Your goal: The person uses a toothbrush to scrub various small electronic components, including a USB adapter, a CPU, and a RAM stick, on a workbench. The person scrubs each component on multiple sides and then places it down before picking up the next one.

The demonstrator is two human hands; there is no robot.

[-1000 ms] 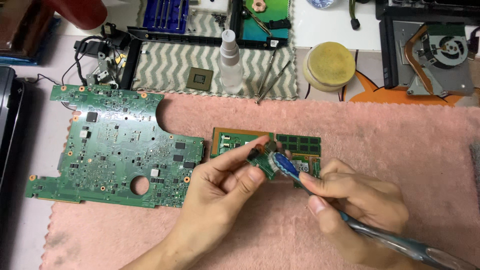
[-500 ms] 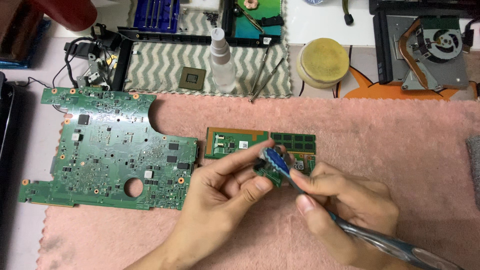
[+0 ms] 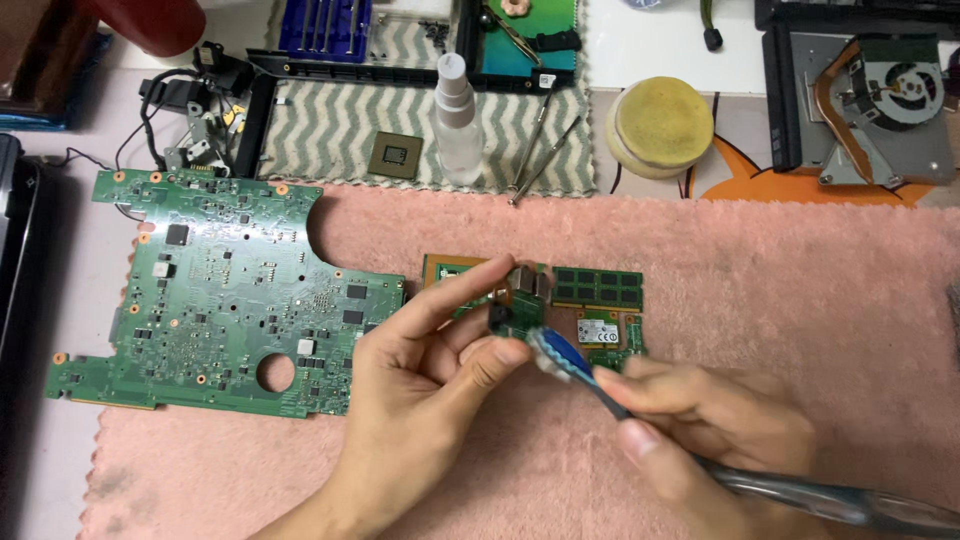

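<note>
My left hand (image 3: 425,385) pinches a small green circuit board (image 3: 520,305) between thumb and fingers, holding it just above the pink towel (image 3: 780,300). My right hand (image 3: 710,430) grips a toothbrush by its grey handle (image 3: 830,497). Its blue and white head (image 3: 558,352) rests against the lower edge of the small board. Under and behind the board lie a flat green and tan board (image 3: 447,270), a memory module (image 3: 598,287) and another small card (image 3: 600,332).
A large green motherboard (image 3: 215,290) lies on the towel at left. Behind it on a zigzag cloth are a processor chip (image 3: 394,156), a spray bottle (image 3: 458,120) and tweezers (image 3: 545,155). A yellow sponge (image 3: 660,127) and a cooling fan assembly (image 3: 880,100) sit at back right.
The brush head slid from the top of the small board down to its lower edge. My left hand tilted the board up slightly. The view shifted a little.
</note>
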